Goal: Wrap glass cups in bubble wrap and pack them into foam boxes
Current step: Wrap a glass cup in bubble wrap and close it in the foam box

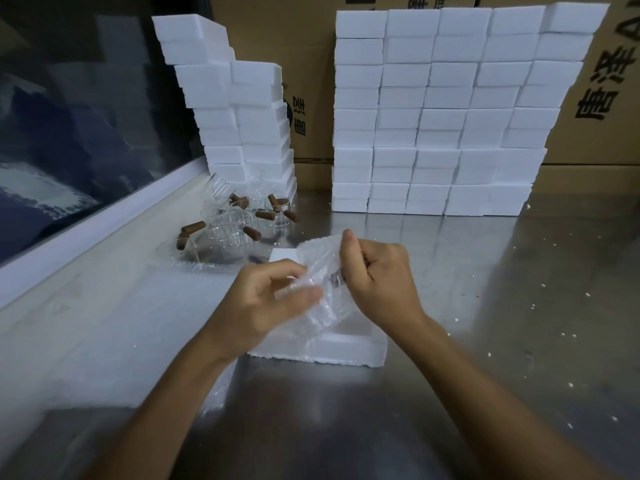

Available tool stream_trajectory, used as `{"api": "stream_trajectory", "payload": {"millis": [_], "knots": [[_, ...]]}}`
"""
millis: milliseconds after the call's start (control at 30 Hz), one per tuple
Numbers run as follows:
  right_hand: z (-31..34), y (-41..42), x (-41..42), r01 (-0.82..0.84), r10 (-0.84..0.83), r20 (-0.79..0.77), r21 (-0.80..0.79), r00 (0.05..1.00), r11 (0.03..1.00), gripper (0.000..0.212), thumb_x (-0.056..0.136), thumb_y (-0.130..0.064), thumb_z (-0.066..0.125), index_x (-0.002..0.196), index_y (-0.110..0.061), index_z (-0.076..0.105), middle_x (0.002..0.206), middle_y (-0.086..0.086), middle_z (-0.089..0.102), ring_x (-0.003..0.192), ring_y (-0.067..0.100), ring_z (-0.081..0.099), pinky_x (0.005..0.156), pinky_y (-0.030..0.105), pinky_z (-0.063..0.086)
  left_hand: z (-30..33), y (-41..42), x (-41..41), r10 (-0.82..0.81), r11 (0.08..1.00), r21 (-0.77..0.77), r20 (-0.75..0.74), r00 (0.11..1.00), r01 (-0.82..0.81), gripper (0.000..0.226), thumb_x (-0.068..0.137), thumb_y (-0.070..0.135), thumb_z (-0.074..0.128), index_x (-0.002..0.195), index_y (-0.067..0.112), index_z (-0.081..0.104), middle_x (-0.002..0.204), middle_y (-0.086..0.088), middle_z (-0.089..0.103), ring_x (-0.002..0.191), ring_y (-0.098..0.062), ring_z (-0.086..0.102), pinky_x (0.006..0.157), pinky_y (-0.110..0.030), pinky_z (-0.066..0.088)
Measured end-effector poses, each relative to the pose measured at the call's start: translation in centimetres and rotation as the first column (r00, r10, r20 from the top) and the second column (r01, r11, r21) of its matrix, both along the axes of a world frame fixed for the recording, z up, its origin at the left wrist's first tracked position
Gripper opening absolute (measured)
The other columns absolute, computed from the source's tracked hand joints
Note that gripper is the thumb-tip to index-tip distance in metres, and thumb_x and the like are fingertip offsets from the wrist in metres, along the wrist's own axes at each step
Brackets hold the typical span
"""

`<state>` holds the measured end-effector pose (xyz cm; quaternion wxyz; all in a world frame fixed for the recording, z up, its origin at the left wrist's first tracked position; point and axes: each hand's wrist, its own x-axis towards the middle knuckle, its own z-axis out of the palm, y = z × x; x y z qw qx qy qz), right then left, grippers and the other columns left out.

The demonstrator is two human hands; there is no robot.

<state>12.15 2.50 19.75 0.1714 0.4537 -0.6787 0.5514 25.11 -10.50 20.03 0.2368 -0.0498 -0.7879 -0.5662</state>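
1. Two bare hands work over a shiny metal worktop (485,306), seen from a head camera looking down.
2. The left hand (266,299) pinches one side of a crumpled bubble wrap bundle (320,271); the right hand (377,275) has its fingers curled round the other side. Any cup inside the wrap is hidden.
3. Directly beneath the bundle sits one open foam box (329,344), near the middle of the worktop.
4. A cluster of bare glass cups (239,220) with brown handles stands toward the far left edge. Roughly eight handles show, but the clear glass overlaps too much for a firm count.
5. Two stacks of white foam boxes stand along the far edge: a leaning stack (239,116) at the left and a wide stack (443,112), five columns across, at the right.
6. Likely risks: the wrap could spring open if either grip loosens, letting a cup drop onto the metal; the leaning stack could topple onto the unwrapped cups if nudged.
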Motion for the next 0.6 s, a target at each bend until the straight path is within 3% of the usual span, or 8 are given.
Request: {"api": "stream_trajectory", "payload": {"millis": [133,200,300,400,467,533,600], "knots": [[0.0,-0.2,0.2,0.039,-0.043,-0.043,-0.090,0.998,0.995,0.056,0.100,-0.025,0.041,0.047,-0.004,0.045,0.040,0.002,0.042,0.035,0.018,0.039,0.039,0.034,0.029,0.1,1.3,-0.2,0.049,0.993,-0.103,-0.038,0.998,-0.053,0.029,0.079,0.039,0.072,0.080,0.010,0.070,0.074,-0.007,0.065,0.071,-0.021,0.064,0.063,-0.035,0.054],[0.3,-0.4,0.7,0.038,-0.048,-0.078,-0.120,0.996,0.992,0.054,0.099,-0.023,0.040,0.047,-0.010,0.039,0.039,-0.003,0.036,0.035,0.016,0.035,0.039,0.030,0.025,-0.2,1.7,-0.4,0.048,0.995,-0.085,-0.016,0.999,-0.049,0.025,0.084,0.041,0.066,0.074,0.018,0.072,0.067,-0.001,0.065,0.063,-0.016,0.063,0.059,-0.034,0.052],[0.8,-0.7,1.4,0.015,-0.033,-0.126,-0.148,0.992,0.989,0.047,0.098,-0.019,0.042,0.052,-0.023,0.035,0.044,-0.017,0.026,0.036,0.012,0.030,0.041,0.020,0.019,-0.5,2.1,-0.5,0.008,0.996,-0.086,-0.005,1.000,-0.009,0.035,0.091,0.032,0.060,0.057,0.031,0.065,0.053,0.012,0.057,0.049,-0.003,0.053,0.052,-0.015,0.042],[0.8,-0.8,1.4,0.007,-0.024,-0.098,-0.174,0.995,0.985,0.046,0.098,-0.020,0.042,0.053,-0.022,0.035,0.045,-0.017,0.027,0.038,0.011,0.031,0.041,0.020,0.020,-0.6,2.4,-0.6,0.067,0.997,-0.039,-0.050,0.997,-0.069,0.043,0.087,0.043,0.061,0.051,0.019,0.057,0.048,0.006,0.049,0.043,-0.008,0.043,0.050,-0.018,0.037],[0.8,-0.7,1.2,0.012,-0.018,-0.023,-0.209,1.000,0.978,0.047,0.099,-0.023,0.041,0.052,-0.018,0.040,0.045,-0.011,0.033,0.040,0.011,0.035,0.041,0.023,0.024,-0.8,2.5,-1.0,0.257,0.966,0.022,-0.142,0.956,-0.256,0.047,0.080,0.048,0.070,0.062,0.006,0.059,0.056,-0.005,0.055,0.050,-0.020,0.051,0.050,-0.024,0.043],[0.7,-0.8,1.3,0.023,-0.005,0.073,-0.245,0.997,0.969,0.047,0.101,-0.025,0.042,0.054,-0.017,0.044,0.047,-0.012,0.037,0.043,0.009,0.039,0.043,0.018,0.026,-0.9,3.1,-1.4,0.432,0.896,0.180,-0.140,0.891,-0.407,0.045,0.074,0.049,0.080,0.085,0.010,0.061,0.077,0.005,0.064,0.068,-0.007,0.064,0.057,-0.017,0.050],[0.5,-1.1,1.5,0.023,0.018,0.160,-0.253,0.987,0.967,0.048,0.103,-0.023,0.044,0.056,-0.014,0.046,0.049,-0.010,0.039,0.046,0.006,0.039,0.045,0.017,0.028,-1.2,3.9,-1.8,0.386,0.852,0.390,-0.022,0.922,-0.348,0.050,0.067,0.054,0.081,0.100,0.024,0.060,0.095,0.013,0.068,0.088,-0.005,0.069,0.067,-0.022,0.056]]}}
